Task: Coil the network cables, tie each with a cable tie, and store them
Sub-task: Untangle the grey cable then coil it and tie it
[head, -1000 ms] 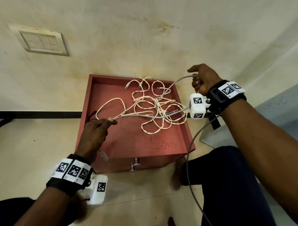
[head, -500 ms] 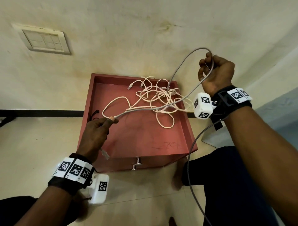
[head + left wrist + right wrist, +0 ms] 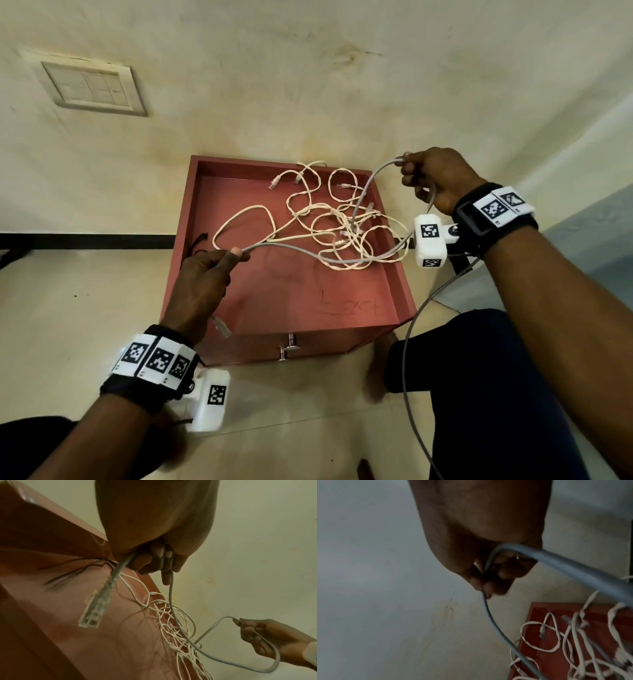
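A grey network cable [image 3: 301,251] stretches between both hands over the red cabinet top [image 3: 291,301]. My left hand [image 3: 209,270] grips the cable near its clear plug [image 3: 93,612], which hangs below the fist. My right hand [image 3: 431,178] holds a loop of the same grey cable [image 3: 489,616] above the cabinet's right rear corner. A tangle of cream cables [image 3: 342,229] lies on the cabinet top under the grey one. From the right hand, the grey cable's tail [image 3: 411,342] drops past my knee.
The red cabinet stands against a cream wall with a switch plate [image 3: 92,87] at upper left. A drawer knob [image 3: 289,347] sticks out at the cabinet's front. A thin black tie [image 3: 198,241] lies at its left edge. My dark-clothed knee [image 3: 479,377] is at the right.
My right hand rose with the grey cable loop, then came down and slightly left to the cabinet's right rear corner. The left hand kept its grip in place.
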